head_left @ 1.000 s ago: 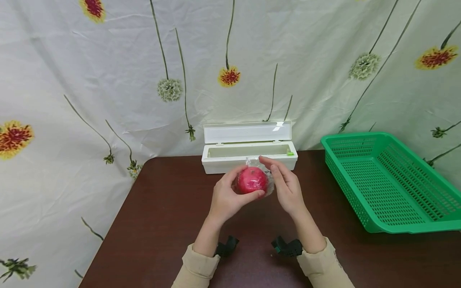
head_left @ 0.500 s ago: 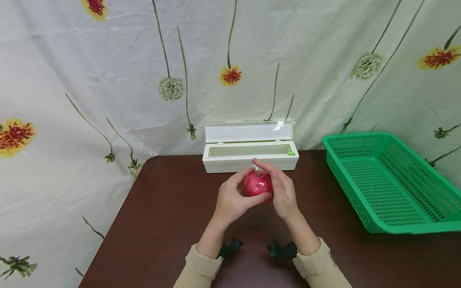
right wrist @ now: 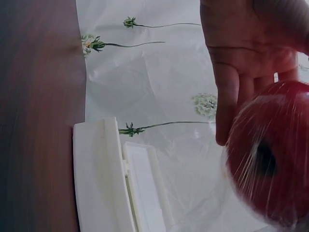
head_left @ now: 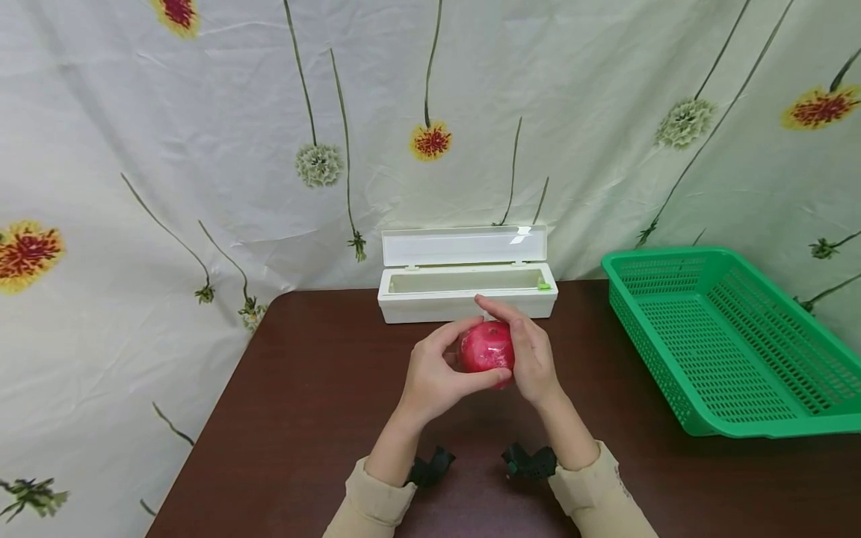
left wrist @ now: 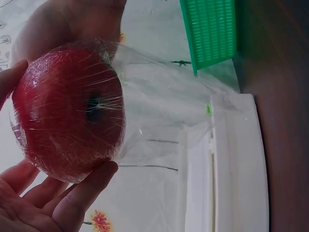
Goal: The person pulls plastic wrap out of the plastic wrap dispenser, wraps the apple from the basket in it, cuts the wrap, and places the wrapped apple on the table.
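Note:
A red apple (head_left: 487, 347), wrapped in clear cling film (left wrist: 149, 101), is held up above the table in front of me. My left hand (head_left: 433, 373) grips it, thumb on the near side and fingers round the far side. In the left wrist view, loose film trails off the apple past its dark hollow. My right hand (head_left: 531, 359) lies along the apple's right side with its fingers fairly straight, touching the wrapping. The right wrist view shows the palm (right wrist: 256, 43) facing the apple.
A long white cling film box (head_left: 464, 306) with its lid raised stands at the table's back edge; a green slider (head_left: 544, 285) sits at its right end. On the right lies a green perforated basket (head_left: 696, 366). Behind hangs a flowered white cloth (head_left: 235, 112).
The apple and both hands have shifted slightly right and nearer to me. My right hand has closed in on the apple, and the film sticking out beside it is now mostly out of sight.

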The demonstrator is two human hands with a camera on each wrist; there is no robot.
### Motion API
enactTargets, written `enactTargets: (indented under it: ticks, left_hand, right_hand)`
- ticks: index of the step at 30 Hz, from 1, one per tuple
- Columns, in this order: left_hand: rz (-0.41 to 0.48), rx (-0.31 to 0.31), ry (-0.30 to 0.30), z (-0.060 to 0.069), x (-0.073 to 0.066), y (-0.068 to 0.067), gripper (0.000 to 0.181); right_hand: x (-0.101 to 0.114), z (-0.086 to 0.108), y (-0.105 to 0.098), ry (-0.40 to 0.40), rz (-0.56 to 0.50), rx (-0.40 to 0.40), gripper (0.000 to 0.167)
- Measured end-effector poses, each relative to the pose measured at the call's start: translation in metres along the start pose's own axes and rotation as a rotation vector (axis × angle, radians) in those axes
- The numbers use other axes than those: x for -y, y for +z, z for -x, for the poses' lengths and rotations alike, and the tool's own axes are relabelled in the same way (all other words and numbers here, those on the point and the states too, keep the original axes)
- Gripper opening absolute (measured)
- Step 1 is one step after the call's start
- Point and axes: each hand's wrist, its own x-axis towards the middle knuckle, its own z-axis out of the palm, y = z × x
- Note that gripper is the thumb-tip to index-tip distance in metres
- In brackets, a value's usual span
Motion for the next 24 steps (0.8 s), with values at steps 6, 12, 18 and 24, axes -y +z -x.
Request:
enactTargets:
  ticks: [6, 12, 18, 24]
  left_hand:
    - [0.073, 0.028, 0.002, 0.002, -0.037, -0.008, 0.058]
    - [0.108, 0.032, 0.018, 0.001, -0.035, -0.011, 0.060]
    - [0.124, 0.032, 0.028, 0.000, -0.008, -0.008, 0.064]
    - [0.146, 0.042, 0.050, 0.000, -0.001, -0.008, 0.063]
  right_hand:
    - [-0.005, 0.001, -0.005, 0.130, -0.109, 0.059, 0.046]
    - [-0.009, 0.002, -0.009, 0.231, -0.153, 0.092, 0.055]
    - [-0.011, 0.004, -0.011, 0.289, -0.129, 0.081, 0.058]
    - [-0.011, 0.004, -0.012, 0.332, -0.093, 0.070, 0.065]
